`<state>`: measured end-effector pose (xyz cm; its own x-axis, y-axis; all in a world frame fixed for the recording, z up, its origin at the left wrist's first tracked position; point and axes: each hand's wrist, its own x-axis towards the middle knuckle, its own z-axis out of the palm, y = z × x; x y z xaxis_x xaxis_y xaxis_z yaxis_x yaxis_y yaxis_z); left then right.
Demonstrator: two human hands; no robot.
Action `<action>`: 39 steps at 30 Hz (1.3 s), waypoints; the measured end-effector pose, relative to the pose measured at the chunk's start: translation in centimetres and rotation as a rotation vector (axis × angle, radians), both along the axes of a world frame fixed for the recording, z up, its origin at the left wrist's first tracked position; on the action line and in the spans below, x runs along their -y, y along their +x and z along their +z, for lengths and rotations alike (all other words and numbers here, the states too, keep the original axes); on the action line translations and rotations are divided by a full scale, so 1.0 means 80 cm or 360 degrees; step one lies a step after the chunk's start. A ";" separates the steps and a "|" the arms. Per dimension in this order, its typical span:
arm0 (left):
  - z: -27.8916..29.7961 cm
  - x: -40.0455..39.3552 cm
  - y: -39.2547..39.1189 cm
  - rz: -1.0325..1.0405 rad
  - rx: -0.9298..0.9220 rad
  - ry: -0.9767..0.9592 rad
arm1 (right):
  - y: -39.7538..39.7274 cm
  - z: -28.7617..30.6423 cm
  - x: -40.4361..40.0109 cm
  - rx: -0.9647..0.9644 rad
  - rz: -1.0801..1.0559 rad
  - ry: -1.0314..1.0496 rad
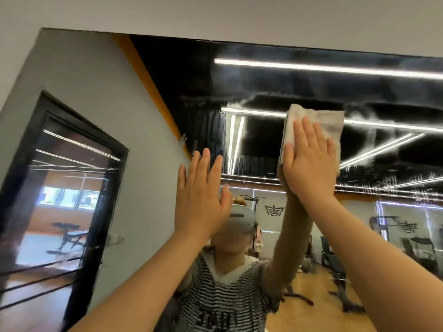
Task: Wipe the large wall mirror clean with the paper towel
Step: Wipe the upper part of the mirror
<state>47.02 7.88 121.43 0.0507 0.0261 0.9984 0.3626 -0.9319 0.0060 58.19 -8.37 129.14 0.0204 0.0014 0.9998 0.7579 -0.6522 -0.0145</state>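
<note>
The large wall mirror (153, 111) fills most of the view and reaches nearly to the white wall strip above it. My right hand (309, 161) presses a folded white paper towel (323, 121) flat against the glass, high up and right of centre, fingers straight. My left hand (201, 195) lies flat on the mirror lower and to the left, fingers straight, holding nothing. Streaks and smears show on the glass around the towel and to its right (374, 144). My own reflection stands below the hands.
The mirror's top edge (263, 43) meets the white wall above. Reflected in the glass are a grey wall with a black-framed doorway (72, 188), ceiling light strips, and gym benches and machines (340, 271) on a wooden floor.
</note>
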 end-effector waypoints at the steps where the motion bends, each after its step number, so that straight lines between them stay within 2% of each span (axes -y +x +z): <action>1: -0.001 0.001 0.000 0.0009 -0.0002 -0.0001 | 0.000 -0.001 0.000 0.0005 -0.0006 0.0004; 22: 0.000 0.002 -0.002 -0.0036 0.0026 -0.0022 | -0.002 -0.003 0.003 0.0012 0.0004 -0.0055; 25: -0.001 0.003 -0.006 -0.0054 -0.0022 -0.0009 | -0.005 -0.002 0.001 -0.0004 -0.0006 -0.0045; 29: 0.002 0.006 -0.025 -0.0244 -0.0174 -0.0002 | -0.005 -0.001 0.002 -0.0055 -0.0073 -0.0028; 32: 0.004 -0.031 -0.074 -0.0284 -0.0293 0.0164 | -0.016 0.000 0.004 -0.0104 -0.0096 -0.0040; 34: 0.009 -0.083 -0.108 -0.0117 -0.0188 0.0212 | -0.022 0.001 0.002 -0.0160 -0.0102 -0.0074; 36: 0.014 -0.141 -0.138 0.0053 -0.0108 0.0080 | -0.027 0.002 -0.005 -0.0239 -0.0152 -0.0109; 39: 0.013 -0.200 -0.163 0.0135 -0.0086 -0.0077 | -0.040 0.006 -0.023 -0.0313 -0.0186 -0.0110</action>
<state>33.99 23.89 122.50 0.1000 0.0809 0.9917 0.4415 -0.8968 0.0287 54.96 -6.56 129.62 0.2185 0.0558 0.9742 0.6641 -0.7400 -0.1066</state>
